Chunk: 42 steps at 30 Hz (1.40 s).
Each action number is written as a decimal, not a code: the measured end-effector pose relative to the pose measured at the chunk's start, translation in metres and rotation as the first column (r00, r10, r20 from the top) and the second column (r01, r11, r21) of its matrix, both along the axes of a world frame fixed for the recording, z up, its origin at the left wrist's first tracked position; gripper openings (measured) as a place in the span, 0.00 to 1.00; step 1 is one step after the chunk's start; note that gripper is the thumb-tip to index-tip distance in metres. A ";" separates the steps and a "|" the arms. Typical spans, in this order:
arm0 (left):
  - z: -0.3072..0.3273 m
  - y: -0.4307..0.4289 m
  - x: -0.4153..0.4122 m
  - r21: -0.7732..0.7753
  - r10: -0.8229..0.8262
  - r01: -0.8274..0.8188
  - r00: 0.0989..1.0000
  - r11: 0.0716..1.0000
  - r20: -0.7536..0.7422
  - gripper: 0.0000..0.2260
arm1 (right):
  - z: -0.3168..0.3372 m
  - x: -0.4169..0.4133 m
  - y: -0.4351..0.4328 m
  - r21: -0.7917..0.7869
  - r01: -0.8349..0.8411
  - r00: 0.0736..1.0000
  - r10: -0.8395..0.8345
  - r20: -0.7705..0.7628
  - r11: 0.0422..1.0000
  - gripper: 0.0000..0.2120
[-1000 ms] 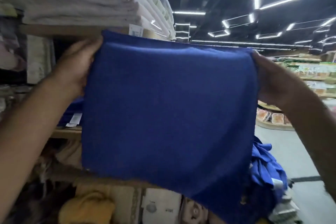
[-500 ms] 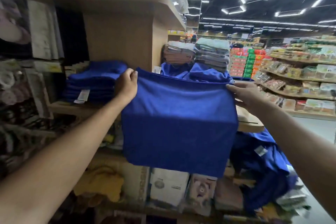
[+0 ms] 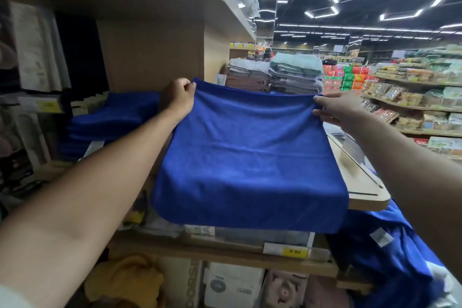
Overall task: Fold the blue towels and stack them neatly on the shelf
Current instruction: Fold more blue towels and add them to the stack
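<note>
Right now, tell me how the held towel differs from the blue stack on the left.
The towel is one spread sheet; the stack is several folded ones piled up. The left hand and right hand pinch the towel's far corners; nothing touches the stack. The towel's near edge hangs over the shelf front; the stack sits flat on it. Both are the same deep blue.

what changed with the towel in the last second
The blue towel came down from hanging in the air and now lies across the shelf, its near edge drooping over the front. The left hand and right hand still pinch its far corners. The stack of folded towels stayed put.
</note>
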<state>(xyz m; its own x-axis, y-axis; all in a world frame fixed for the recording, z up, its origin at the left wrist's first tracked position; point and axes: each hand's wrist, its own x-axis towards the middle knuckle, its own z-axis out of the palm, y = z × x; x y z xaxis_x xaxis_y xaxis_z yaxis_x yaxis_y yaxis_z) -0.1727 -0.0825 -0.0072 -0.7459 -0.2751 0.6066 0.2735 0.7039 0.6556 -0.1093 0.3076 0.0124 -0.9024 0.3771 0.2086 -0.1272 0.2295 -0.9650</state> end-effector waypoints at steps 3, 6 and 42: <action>-0.017 0.003 -0.007 -0.147 0.045 -0.040 0.998 0.988 0.035 0.15 | -0.026 -0.020 -0.001 0.075 0.047 0.998 -0.050 0.039 0.996 0.03; -0.042 0.003 -0.002 -0.388 0.107 -0.084 0.994 0.918 0.037 0.15 | -0.067 -0.032 -0.001 0.366 0.047 0.993 -0.083 0.083 0.929 0.14; -0.188 -0.041 0.261 0.774 -0.479 0.483 0.836 0.410 -0.268 0.16 | -0.084 -0.029 -0.003 0.628 0.056 0.985 -0.145 0.091 0.776 0.14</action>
<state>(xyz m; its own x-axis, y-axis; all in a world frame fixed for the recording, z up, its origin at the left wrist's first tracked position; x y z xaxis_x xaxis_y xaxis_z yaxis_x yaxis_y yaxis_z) 0.0883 -0.1231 -0.1954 -0.9145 -0.2266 0.3352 0.3977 -0.3514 0.8476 -0.1379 0.3045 -0.0721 -0.9017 0.2955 0.3158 0.0435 0.7884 -0.6136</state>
